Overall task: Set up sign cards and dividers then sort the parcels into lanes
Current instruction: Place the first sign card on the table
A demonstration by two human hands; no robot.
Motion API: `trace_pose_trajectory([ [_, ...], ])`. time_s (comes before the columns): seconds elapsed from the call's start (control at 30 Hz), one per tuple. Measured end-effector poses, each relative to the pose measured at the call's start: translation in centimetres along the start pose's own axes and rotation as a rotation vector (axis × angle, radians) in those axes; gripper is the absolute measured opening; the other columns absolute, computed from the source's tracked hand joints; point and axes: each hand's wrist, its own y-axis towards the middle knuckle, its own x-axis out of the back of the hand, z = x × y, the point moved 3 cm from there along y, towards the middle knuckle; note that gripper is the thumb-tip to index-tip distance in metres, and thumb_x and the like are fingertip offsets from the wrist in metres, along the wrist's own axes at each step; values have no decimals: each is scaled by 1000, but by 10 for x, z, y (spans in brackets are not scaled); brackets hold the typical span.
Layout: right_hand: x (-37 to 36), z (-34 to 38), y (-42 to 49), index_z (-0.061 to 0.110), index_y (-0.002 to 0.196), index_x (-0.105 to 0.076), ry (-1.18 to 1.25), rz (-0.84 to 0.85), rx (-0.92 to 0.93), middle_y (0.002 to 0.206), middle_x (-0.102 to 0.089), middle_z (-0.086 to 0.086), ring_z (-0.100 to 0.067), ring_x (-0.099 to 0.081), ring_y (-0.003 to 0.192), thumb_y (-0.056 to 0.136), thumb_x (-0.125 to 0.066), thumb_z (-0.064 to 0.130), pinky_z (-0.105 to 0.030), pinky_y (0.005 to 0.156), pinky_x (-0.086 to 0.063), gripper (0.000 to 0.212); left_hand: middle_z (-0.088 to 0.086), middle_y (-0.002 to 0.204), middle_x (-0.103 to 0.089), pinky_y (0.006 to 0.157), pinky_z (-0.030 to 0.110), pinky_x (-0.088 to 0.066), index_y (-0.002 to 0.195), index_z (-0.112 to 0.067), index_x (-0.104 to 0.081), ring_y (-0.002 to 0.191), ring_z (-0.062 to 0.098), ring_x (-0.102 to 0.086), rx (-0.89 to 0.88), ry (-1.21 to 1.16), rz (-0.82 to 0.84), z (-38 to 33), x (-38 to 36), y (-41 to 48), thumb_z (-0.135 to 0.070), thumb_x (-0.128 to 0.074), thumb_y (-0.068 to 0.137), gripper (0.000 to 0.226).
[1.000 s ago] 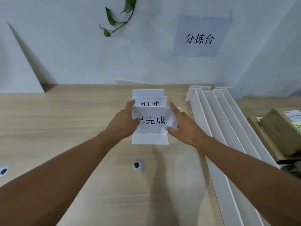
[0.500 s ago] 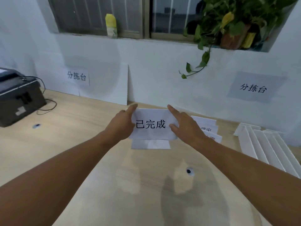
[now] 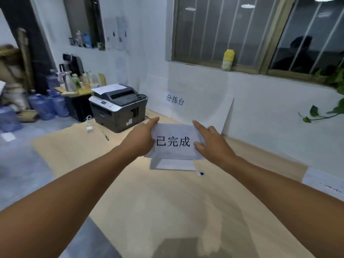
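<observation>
A white folded sign card [image 3: 174, 146] printed with 已完成 is held upright just above the wooden table [image 3: 167, 202]. My left hand [image 3: 140, 139] grips its left edge and my right hand [image 3: 211, 144] grips its right edge. The card's bottom flap [image 3: 173, 164] hangs near the table top. At the right edge lies part of another white card [image 3: 323, 181]. The dividers and parcels are out of view.
A grey printer [image 3: 119, 107] stands on the table's far left end, with a cable and a white plug [image 3: 89, 128] beside it. A white board with a label [image 3: 186, 103] leans on the wall. A small round hole [image 3: 201, 173] is in the table.
I have carried the 已完成 card to the left along the table, away from the card stack and the dividers, which have left the view. The printer has come into sight.
</observation>
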Motion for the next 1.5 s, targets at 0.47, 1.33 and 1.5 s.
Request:
trace_pose_trajectory([
  [0.47, -186, 72, 143, 47, 159, -15, 58, 54, -21, 117, -41, 1, -26, -53, 92, 100, -52, 34, -38, 80, -51, 71, 12, 136, -56, 76, 36, -46, 156, -34, -32, 116, 32, -58, 101, 26, 3, 206, 2, 102, -9, -55, 98, 67],
  [1.33, -373, -131, 401, 40, 145, -32, -73, -115, -614, 115, -42, -1, -28, -55, 83, 100, -54, 28, -36, 67, -51, 51, 5, 121, -51, 78, 45, -55, 136, -44, -37, 97, 30, -57, -256, -159, 283, 308, -263, 513, -13, -53, 96, 54],
  [1.5, -418, -183, 439, 34, 155, -28, -115, -113, -653, 119, -43, -2, -26, -56, 83, 102, -53, 26, -34, 65, -50, 59, -11, 112, -46, 69, 30, -46, 134, -55, -34, 91, 17, -54, -235, -241, 331, 331, -334, 568, -19, -49, 99, 53],
])
